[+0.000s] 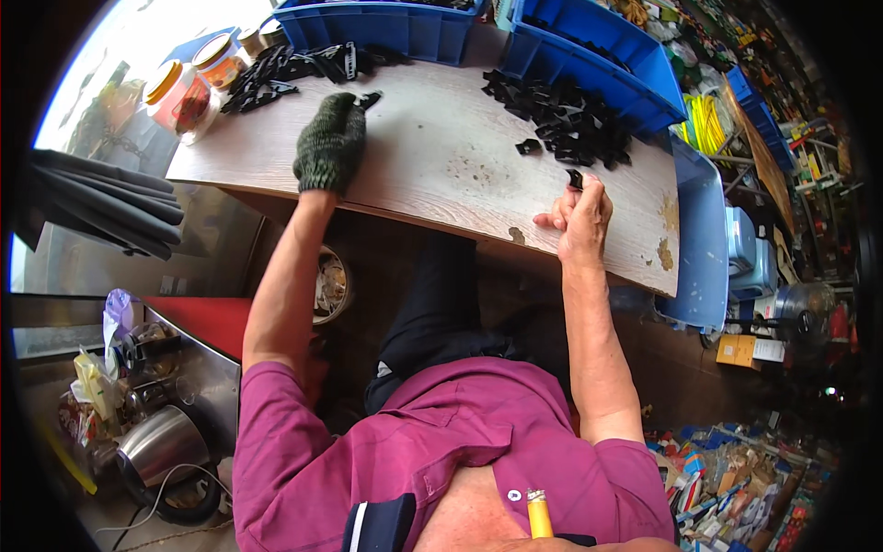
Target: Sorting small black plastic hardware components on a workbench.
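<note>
Gloved in dark green knit, the left hand (330, 143) is laid palm down on the wooden worktop (432, 156) toward its far left corner, the fingers held loosely together and bent over a small black plastic piece (370, 98) at the fingertips; whether that piece is actually gripped cannot be told. Bare, the right hand (581, 216) is held at the near right edge of the worktop, its thumb and forefinger pinched on a small black clip (575, 178), the other fingers curled.

Two blue plastic crates (589, 46) are set along the far edge of the worktop, one at the middle and one tilted at the far right corner. A large heap of black plastic parts (566, 120) is spread in front of the right crate, just beyond the right hand. A smaller heap of longer black parts (294, 69) is seen near the far left corner, just beyond the gloved hand. Glass jars with orange lids (189, 87) are placed at the left end. One loose black part (528, 146) is left apart from the large heap, between the two hands.
</note>
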The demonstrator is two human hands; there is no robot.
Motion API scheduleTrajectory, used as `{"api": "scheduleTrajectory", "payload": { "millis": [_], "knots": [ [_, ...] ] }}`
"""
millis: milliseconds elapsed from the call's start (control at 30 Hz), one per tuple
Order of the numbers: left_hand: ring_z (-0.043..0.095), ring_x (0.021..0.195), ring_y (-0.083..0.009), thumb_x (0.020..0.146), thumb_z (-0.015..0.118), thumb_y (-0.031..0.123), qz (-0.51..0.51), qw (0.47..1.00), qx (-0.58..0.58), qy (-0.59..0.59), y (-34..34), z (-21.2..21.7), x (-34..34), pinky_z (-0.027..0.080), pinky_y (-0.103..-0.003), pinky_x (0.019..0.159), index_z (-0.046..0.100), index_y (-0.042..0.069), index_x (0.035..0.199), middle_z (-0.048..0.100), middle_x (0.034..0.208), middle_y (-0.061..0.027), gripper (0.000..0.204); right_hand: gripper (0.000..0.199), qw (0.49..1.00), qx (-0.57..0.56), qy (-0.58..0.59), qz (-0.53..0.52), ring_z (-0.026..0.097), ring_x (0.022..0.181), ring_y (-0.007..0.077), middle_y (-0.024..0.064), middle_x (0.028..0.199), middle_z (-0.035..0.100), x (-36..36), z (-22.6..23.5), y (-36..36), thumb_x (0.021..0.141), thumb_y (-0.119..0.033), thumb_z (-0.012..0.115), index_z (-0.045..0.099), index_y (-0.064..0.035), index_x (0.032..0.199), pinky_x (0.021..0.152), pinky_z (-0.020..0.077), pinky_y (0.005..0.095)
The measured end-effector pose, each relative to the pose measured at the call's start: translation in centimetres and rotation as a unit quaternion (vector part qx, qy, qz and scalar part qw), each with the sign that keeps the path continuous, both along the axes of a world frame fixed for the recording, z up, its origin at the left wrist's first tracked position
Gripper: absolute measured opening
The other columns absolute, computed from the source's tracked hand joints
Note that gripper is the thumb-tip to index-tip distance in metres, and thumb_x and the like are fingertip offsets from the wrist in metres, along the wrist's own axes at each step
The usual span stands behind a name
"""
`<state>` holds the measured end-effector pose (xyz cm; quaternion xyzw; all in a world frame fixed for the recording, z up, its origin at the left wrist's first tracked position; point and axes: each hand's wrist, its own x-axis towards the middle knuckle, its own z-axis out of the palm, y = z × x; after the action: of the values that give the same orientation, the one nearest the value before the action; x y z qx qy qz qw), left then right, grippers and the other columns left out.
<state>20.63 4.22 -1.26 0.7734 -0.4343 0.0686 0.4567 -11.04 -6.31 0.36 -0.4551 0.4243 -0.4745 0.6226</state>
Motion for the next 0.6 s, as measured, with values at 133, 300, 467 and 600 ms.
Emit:
{"api": "scheduleTrajectory", "payload": {
  "millis": [133,300,467,600],
  "knots": [
    [0.069,0.093,-0.0254,0.098,0.063,0.015,-0.182,0.940,-0.098,0.271,-0.5,0.5,-8.3,0.052,-0.035,0.085,0.066,0.000,0.109,0.072,0.099,-0.0161,0.019,0.037,1.000,-0.018,-0.002,-0.002,0.031,0.039,0.0097,-0.0049,0.049,0.027,0.3,-0.1,0.1,0.099,-0.038,0.045,0.049,-0.0111,0.074,0.041,0.0518,0.0360],
    [0.067,0.098,-0.0344,0.098,0.060,0.019,-0.325,0.895,-0.019,0.304,-2.4,0.7,-15.7,0.052,-0.040,0.085,0.069,0.004,0.110,0.070,0.107,-0.0153,0.021,0.037,0.999,-0.036,-0.008,0.004,0.033,0.042,0.0100,-0.0038,0.053,0.029,0.0,-0.4,0.4,0.100,-0.039,0.043,0.049,-0.0097,0.080,0.044,0.0551,0.0375],
    [0.065,0.080,-0.0153,0.101,0.058,0.027,-0.376,0.907,-0.040,0.184,-3.7,-1.2,-17.7,0.055,-0.033,0.068,0.065,0.004,0.116,0.068,0.091,-0.0096,0.029,0.029,0.999,-0.037,-0.003,0.010,0.037,0.041,0.0102,-0.0010,0.056,0.036,-0.2,-0.2,0.8,0.100,-0.032,0.045,0.049,-0.0095,0.082,0.041,0.0515,0.0331],
    [0.065,0.081,-0.0203,0.099,0.059,0.025,-0.352,0.904,-0.016,0.241,-4.0,-0.6,-18.3,0.055,-0.036,0.071,0.064,0.005,0.119,0.066,0.092,-0.0112,0.028,0.028,0.998,-0.056,0.001,0.010,0.037,0.039,0.0104,-0.0005,0.053,0.037,-0.2,-0.3,0.8,0.100,-0.028,0.048,0.049,-0.0098,0.079,0.040,0.0501,0.0322]
  ]
}}
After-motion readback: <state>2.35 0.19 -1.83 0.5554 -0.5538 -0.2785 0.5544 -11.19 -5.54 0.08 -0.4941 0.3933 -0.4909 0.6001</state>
